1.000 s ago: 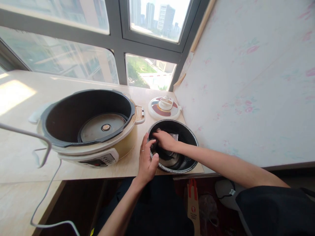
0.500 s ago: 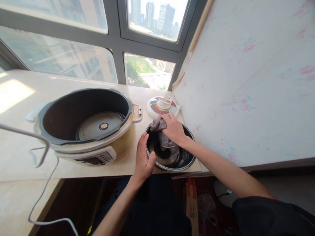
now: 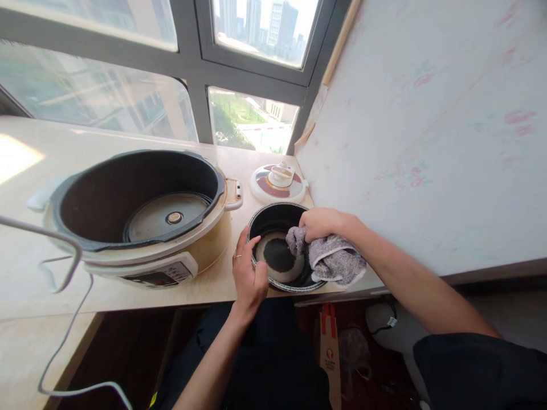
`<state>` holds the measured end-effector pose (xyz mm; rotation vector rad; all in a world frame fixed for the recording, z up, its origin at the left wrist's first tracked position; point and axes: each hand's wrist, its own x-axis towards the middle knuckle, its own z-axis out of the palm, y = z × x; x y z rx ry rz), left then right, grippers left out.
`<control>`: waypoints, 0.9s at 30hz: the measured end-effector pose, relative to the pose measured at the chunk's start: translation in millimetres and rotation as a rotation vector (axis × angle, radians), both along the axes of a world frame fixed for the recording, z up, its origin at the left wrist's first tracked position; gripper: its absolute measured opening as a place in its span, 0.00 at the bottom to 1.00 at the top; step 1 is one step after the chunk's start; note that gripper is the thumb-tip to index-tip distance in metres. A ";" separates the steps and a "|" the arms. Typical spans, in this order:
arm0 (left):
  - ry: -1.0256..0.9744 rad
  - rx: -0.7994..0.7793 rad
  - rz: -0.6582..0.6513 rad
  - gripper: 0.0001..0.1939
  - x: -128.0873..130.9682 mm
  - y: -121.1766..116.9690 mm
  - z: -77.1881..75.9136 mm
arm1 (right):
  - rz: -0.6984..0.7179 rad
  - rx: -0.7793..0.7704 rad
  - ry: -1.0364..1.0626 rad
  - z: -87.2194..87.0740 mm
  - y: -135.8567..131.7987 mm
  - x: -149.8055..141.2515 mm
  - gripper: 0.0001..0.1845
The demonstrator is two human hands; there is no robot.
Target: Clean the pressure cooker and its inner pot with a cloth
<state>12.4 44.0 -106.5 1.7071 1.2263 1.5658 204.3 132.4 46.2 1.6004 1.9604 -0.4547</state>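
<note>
1. The right hand [image 3: 322, 223] has its fingers curled closed around a grey cloth [image 3: 338, 263], which bunches out on both sides of the grip; the hand is above the right part of the black pot [image 3: 271, 213], its forearm slanting in from the right.
2. The cloth's small end lies over the pot's opening; its larger fold spreads across the right rim and past it, toward the wall [image 3: 431, 142]; whether it touches the rim is hard to tell.
3. The left hand [image 3: 250, 279] is at the pot's left rim, thumb held wide of the fingers, one fingertip reaching over the edge; how firmly it presses cannot be told.
4. The pot sits upright near the front edge of the tabletop [image 3: 25, 285], in the corner by the wall; its pale floor, with a dark round patch, shows left of the cloth.
5. A narrow strip of tabletop separates the pot from the open cooker [image 3: 211, 245] on the left; the cooker's side handle [image 3: 234, 196] juts into that gap.
6. The lid [image 3: 280, 181] lies just behind the pot, knob up, hemming its far side; the window frame [image 3: 194, 102] rises beyond.
</note>
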 end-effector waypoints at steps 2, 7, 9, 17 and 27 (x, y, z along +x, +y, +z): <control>-0.006 0.002 -0.004 0.26 0.4 0.1 -0.7 | 0.017 -0.160 0.105 -11.6 -5.1 -0.8 0.18; -0.034 -0.006 -0.031 0.28 0.8 0.1 -0.4 | 0.018 -0.396 0.392 -51.1 -21.0 -26.3 0.12; -0.037 -0.010 -0.034 0.28 0.8 0.0 -0.2 | 0.014 -0.361 0.528 -67.2 -22.2 -37.1 0.08; -0.110 0.039 -0.095 0.29 1.4 1.1 -8.0 | -0.681 -0.228 1.263 -95.6 -15.8 -44.9 0.11; -0.048 0.054 -0.118 0.32 -3.3 0.7 -12.8 | -0.928 0.342 1.595 -76.2 -18.9 -44.7 0.26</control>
